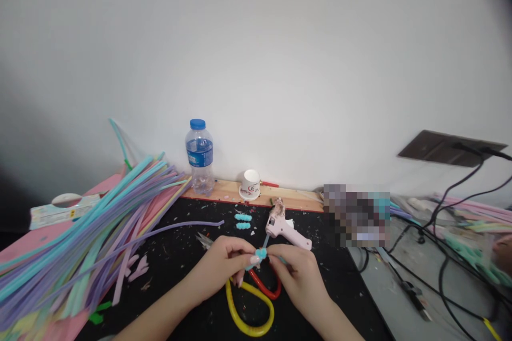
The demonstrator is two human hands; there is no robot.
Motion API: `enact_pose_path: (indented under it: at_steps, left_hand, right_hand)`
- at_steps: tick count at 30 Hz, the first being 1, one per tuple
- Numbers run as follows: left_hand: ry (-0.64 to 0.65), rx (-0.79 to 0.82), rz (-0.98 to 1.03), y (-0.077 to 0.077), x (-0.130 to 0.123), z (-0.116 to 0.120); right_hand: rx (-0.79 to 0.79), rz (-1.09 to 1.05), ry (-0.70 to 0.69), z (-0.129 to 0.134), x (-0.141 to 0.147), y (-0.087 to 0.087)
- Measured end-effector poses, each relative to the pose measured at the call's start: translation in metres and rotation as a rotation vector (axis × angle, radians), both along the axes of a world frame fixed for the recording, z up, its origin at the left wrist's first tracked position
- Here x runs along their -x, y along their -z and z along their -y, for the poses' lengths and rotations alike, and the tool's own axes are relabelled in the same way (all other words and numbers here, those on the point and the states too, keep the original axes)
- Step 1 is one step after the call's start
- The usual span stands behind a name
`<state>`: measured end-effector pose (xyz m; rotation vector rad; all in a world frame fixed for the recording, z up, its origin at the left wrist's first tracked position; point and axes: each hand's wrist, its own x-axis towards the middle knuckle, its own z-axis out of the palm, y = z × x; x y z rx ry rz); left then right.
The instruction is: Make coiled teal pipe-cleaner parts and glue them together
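My left hand (228, 267) pinches a light-blue fuzzy pipe cleaner (261, 253) that is bent into small bumps. From the other side, my right hand (299, 273) grips the same piece, fingertips close to the left ones; part of it is hidden by the fingers. Under both hands lies a pair of scissors with one yellow and one red handle (250, 325), blades pointing to the upper left. Just beyond the hands are two short bumpy light-blue pieces (243, 222). A pale pink glue gun (288, 230) rests on its side past my right hand.
Many pastel pipe cleaners (116, 224) are heaped on the left. Along the wall stand a plastic bottle (200, 160) and a paper cup (251, 184). Scraps dot the black mat (180, 277). Black cables (438, 234) run across the right side from a wall socket (444, 148).
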<state>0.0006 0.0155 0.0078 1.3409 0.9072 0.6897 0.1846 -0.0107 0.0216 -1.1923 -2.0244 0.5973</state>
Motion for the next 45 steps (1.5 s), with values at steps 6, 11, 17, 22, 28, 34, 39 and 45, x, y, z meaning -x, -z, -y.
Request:
enact_pose_path:
  at_steps: [6, 11, 17, 22, 28, 34, 39, 45]
  left_hand:
    - [-0.043, 0.147, 0.092, -0.006, -0.003, 0.003]
    - [-0.030, 0.176, 0.095, -0.006, -0.001, 0.003]
    - [-0.011, 0.074, 0.125, -0.005, -0.003, 0.004]
    - [-0.099, -0.185, -0.044, -0.003, -0.004, 0.008]
    - [-0.089, -0.236, -0.107, -0.006, -0.005, 0.013]
    - [-0.046, -0.273, -0.109, -0.008, -0.005, 0.015]
    - [-0.062, -0.202, -0.077, -0.004, -0.007, 0.014]
    - [-0.190, -0.379, -0.238, 0.000, -0.003, 0.012]
  right_hand:
    - [-0.024, -0.013, -0.013, 0.002, 0.001, -0.002]
    - [-0.020, -0.012, -0.005, 0.002, 0.001, -0.002]
    - [0.008, 0.018, 0.014, 0.004, 0.000, 0.000]
    - [-0.002, 0.064, 0.023, 0.008, 0.004, 0.001]
    - [0.033, 0.060, 0.010, 0.009, 0.006, 0.003]
    - [0.053, 0.058, 0.022, 0.009, 0.006, 0.004]
    - [0.075, 0.047, 0.032, 0.008, 0.006, 0.005]
    - [0.043, 0.005, 0.011, 0.002, 0.005, 0.003]
